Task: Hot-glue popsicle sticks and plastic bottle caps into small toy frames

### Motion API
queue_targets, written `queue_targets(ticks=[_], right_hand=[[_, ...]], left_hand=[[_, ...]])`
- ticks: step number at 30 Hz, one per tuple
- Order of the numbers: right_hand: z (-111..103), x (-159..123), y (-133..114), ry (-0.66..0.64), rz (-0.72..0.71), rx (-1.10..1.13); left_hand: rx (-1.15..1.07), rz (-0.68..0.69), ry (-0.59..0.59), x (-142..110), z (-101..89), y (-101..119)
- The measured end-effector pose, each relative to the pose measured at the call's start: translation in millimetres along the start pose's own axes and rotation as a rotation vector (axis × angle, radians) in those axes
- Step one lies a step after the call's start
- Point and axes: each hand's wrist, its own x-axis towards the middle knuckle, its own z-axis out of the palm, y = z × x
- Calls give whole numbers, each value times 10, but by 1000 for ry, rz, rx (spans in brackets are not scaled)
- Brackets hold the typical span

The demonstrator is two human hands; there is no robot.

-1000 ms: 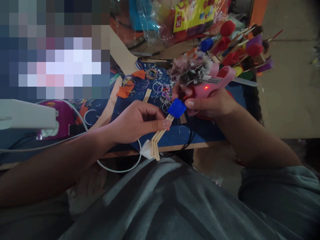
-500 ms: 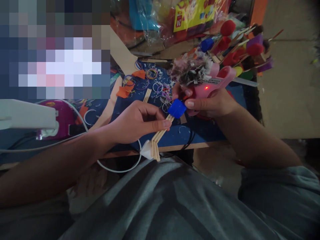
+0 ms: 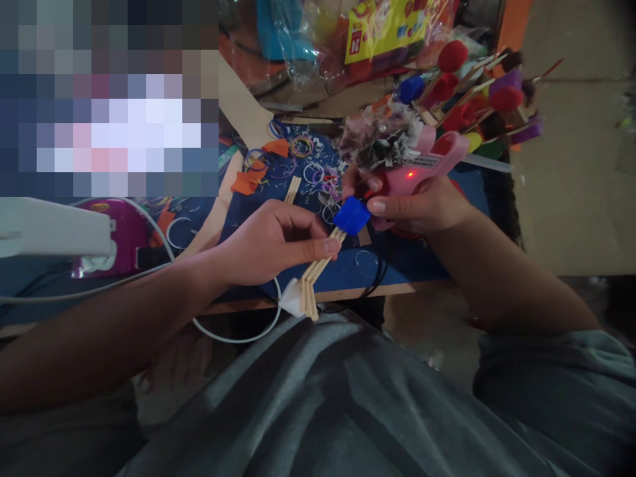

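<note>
1. We pinch the sticks (image 3: 317,265), pale and side by side, in our left hand (image 3: 271,242); they slant, then bend below the thumb.
2. We see the blue piece (image 3: 352,216), squarish, at their upper end, touching our right hand (image 3: 427,205) at the thumb.
3. We see the white piece (image 3: 292,297) by their lower end, below our left hand.
4. We hold the pink tool (image 3: 397,182), its red light glowing, in our right hand.

I see a bright blue piece (image 3: 352,216) on pale wooden sticks (image 3: 317,266); at two o'clock the tool (image 3: 403,177) is pink with a red light (image 3: 410,175). The label (image 3: 385,32) at one is yellow, the tabletop (image 3: 415,264) dark blue, my shirt (image 3: 342,384) at six grey.
</note>
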Motion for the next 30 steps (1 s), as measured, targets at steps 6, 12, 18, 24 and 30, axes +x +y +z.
queue_targets(ticks=[6,12,18,24,30], right_hand=[[8,0,-11,4,3,-5],[-20,8,26,6,-11,-14],[-23,4,24,-6,-8,15],[-8,5,11,1,-30,-18],[0,5,-7,16,28,-17]], left_hand=[[4,7,-2,-2,-12,2],[-14,2,1,-2,0,2],[-16,11,1,-1,1,0],[4,6,-9,-1,-5,12],[-2,-4,-4,-2,-3,6]])
